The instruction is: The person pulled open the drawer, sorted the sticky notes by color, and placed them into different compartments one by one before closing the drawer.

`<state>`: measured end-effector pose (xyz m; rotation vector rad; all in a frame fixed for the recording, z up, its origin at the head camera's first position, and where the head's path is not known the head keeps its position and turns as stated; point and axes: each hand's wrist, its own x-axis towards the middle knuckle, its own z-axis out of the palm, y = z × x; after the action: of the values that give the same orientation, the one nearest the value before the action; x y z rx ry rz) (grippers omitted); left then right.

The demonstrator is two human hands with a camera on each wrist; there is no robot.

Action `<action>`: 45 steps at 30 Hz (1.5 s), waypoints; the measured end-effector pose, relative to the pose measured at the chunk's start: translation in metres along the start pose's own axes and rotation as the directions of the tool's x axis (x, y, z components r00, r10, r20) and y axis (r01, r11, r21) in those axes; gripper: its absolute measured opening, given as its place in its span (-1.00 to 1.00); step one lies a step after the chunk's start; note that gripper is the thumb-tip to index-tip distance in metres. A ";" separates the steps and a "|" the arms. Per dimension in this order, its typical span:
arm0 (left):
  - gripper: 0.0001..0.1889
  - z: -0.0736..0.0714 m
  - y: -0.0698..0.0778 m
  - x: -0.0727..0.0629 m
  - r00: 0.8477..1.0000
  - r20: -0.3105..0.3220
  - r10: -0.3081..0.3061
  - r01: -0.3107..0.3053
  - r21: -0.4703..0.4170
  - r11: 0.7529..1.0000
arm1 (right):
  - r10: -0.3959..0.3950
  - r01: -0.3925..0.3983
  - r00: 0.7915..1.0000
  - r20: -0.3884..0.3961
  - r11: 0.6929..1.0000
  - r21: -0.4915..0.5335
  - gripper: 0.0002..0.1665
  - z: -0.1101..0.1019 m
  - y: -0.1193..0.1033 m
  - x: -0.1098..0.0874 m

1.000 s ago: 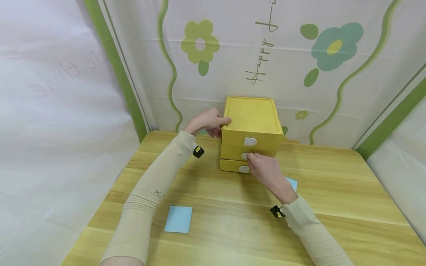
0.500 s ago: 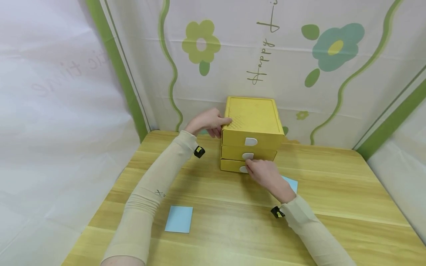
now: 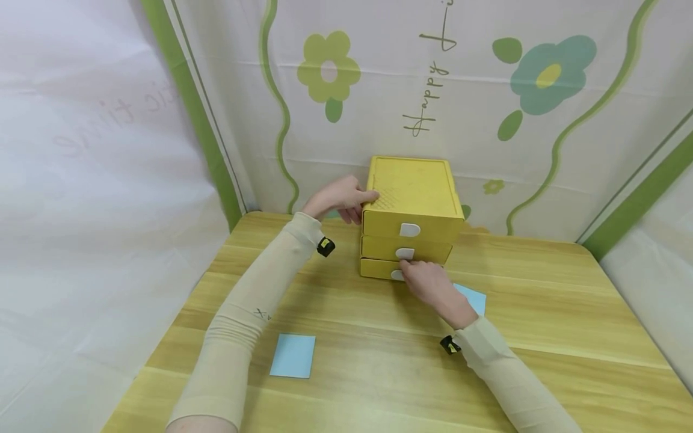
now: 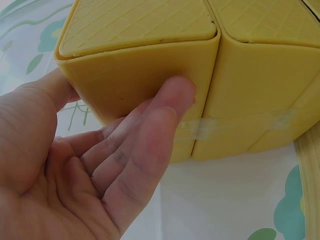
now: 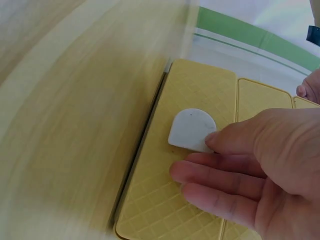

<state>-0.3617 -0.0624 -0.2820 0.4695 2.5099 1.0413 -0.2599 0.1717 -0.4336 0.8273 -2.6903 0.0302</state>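
Note:
A yellow three-drawer box [image 3: 414,186] stands at the back of the table, its drawers looking pushed in. My left hand [image 3: 341,197] rests at its upper left corner, thumb on the top. In the left wrist view, the fingers [image 4: 155,135] lie fairly straight along the yellow side wall. My right hand [image 3: 430,282] is at the bottom drawer [image 3: 376,269]. Seen from the right wrist, the thumb presses the edge of the white pull tab [image 5: 192,130] and the index finger is hidden, apparently behind it. The other fingers lie against the drawer front.
One light blue card [image 3: 293,356] lies on the wooden table [image 3: 368,385] at the front left. Another blue card [image 3: 472,298] is partly covered by my right wrist. A white curtain [image 3: 379,78] with flowers hangs close behind the box.
My right hand has moved down from the middle drawer's tab to the bottom drawer's tab. My left hand keeps its place on the box.

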 end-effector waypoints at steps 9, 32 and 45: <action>-0.48 0.000 0.001 0.000 1.000 -0.001 -0.007 0.007 0.009 1.000 | 0.015 -0.017 0.998 0.053 0.999 0.047 -0.75 0.002 0.002 0.001; -0.49 0.002 0.002 0.001 1.000 0.005 -0.006 0.006 0.003 1.000 | -0.065 0.067 0.992 0.107 0.998 -0.017 -0.82 -0.012 -0.010 -0.018; -0.48 0.001 0.001 0.001 1.000 -0.001 -0.008 0.008 -0.001 1.000 | -0.099 0.099 0.988 0.121 0.995 0.005 -0.79 -0.019 -0.020 -0.027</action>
<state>-0.3622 -0.0609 -0.2820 0.4585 2.5103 1.0400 -0.2226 0.1722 -0.4252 0.9913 -2.7564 -0.0451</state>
